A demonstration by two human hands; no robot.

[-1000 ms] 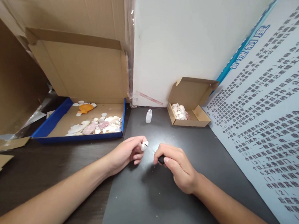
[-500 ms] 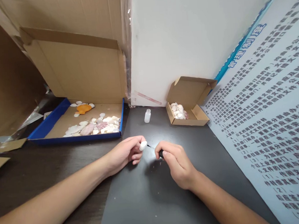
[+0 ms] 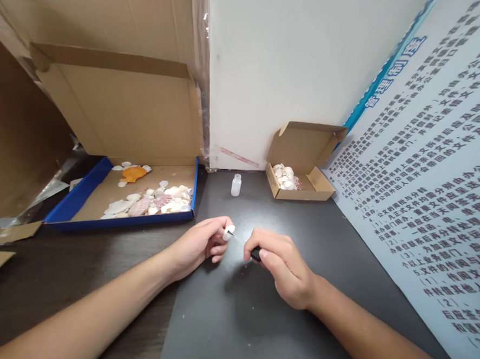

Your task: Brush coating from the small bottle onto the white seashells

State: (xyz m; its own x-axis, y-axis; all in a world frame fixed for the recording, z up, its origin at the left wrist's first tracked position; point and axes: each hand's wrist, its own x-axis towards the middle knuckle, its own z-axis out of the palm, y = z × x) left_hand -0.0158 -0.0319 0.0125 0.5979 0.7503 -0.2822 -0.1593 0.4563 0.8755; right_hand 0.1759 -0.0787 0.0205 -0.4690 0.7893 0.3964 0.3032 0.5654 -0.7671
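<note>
A small white shell [image 3: 228, 233] is pinched between the fingers of my left hand [image 3: 203, 243], above the dark mat. My right hand [image 3: 281, 261] grips the black handle of a thin brush [image 3: 255, 254]. The brush's dark tip points left and lies over the face of the shell. Behind both hands a small clear bottle [image 3: 236, 185] stands upright with its mouth open, holding something whitish.
At the back left, a blue-edged cardboard box [image 3: 120, 223] holds many shells and an orange shell [image 3: 134, 174]. A smaller open box [image 3: 303, 195] with shells stands at the back right. A printed sheet [image 3: 436, 189] slants along the right.
My right hand has shifted slightly left and down. The brush tip has moved from beside the shell's right edge onto its face. My left hand holds nearly still.
</note>
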